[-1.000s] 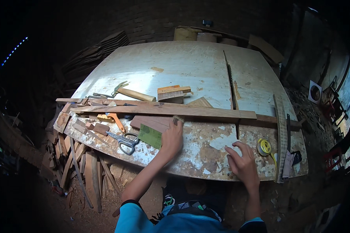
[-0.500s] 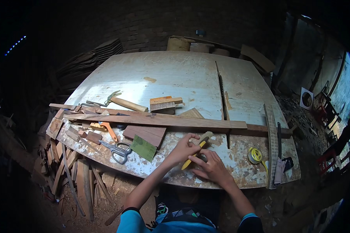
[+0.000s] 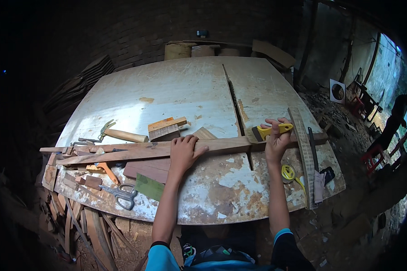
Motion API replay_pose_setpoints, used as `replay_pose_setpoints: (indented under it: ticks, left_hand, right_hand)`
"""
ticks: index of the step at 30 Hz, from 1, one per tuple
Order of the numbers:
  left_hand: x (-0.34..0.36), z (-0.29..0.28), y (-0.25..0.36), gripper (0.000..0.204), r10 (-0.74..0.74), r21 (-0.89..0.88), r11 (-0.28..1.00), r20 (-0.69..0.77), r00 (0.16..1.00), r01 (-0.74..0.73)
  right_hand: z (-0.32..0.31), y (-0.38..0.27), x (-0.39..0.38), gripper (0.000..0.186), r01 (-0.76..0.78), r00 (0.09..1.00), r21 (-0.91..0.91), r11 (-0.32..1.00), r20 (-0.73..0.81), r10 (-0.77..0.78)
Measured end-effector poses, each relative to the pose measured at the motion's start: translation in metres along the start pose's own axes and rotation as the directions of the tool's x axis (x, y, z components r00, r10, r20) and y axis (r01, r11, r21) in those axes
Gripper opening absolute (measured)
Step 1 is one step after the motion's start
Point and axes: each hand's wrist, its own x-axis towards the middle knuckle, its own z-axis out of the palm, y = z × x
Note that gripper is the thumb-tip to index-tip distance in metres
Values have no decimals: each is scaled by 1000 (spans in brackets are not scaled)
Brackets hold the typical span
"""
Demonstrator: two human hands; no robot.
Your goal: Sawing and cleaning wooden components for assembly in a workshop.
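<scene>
My left hand [image 3: 183, 154] rests over a long wooden board [image 3: 224, 145] lying across the worktable, its fingers bent over the board. A yellow-handled paintbrush [image 3: 285, 128] is in my right hand [image 3: 276, 143], its bristles at the board's top near the right end. Below my left hand lie a reddish-brown board [image 3: 142, 168] and a green sandpaper sheet [image 3: 150, 185]. To the left are grey scissors [image 3: 125, 194], an orange-handled tool [image 3: 107, 173] and a hammer [image 3: 125, 136]. A yellow tape measure [image 3: 288, 172] sits just right of my right wrist.
The worktable [image 3: 158, 90] has a long slot running front to back. Stacked wood blocks [image 3: 166, 128] sit behind the board. A slatted strip [image 3: 308, 176] and dark bar lie at the right. Offcuts [image 3: 92, 232] lean at front left; red chairs [image 3: 370, 160] stand right, boards [image 3: 72, 92] left.
The brush has gone from between both hands up to the board's right end in my right hand. My left hand has let go of it and moved onto the board. The view has shifted.
</scene>
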Motion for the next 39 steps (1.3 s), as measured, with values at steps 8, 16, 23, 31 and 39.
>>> replay_pose_setpoints:
  ticks: [8,16,23,31,39]
  left_hand:
    - [-7,4,4,47,105,16,994,-122,987,-104]
    - [-7,3,3,47,91,-5,996,-158,983,-93]
    - [-9,4,4,46,97,13,995,-183,978,-96]
    - [-10,4,6,50,109,-4,994,-192,975,-112]
    - [-14,9,6,49,124,3,992,-137,983,-125]
  right_hand:
    - [-26,5,4,24,-297,787,-399,868,411,459]
    - [-14,11,-4,23,-411,812,-331,850,291,506]
    - [-8,14,-11,24,-27,950,-480,877,260,172]
    - [-9,20,-12,20,113,947,-481,870,318,53]
    - [-12,7,-5,16,91,977,-433,897,213,4]
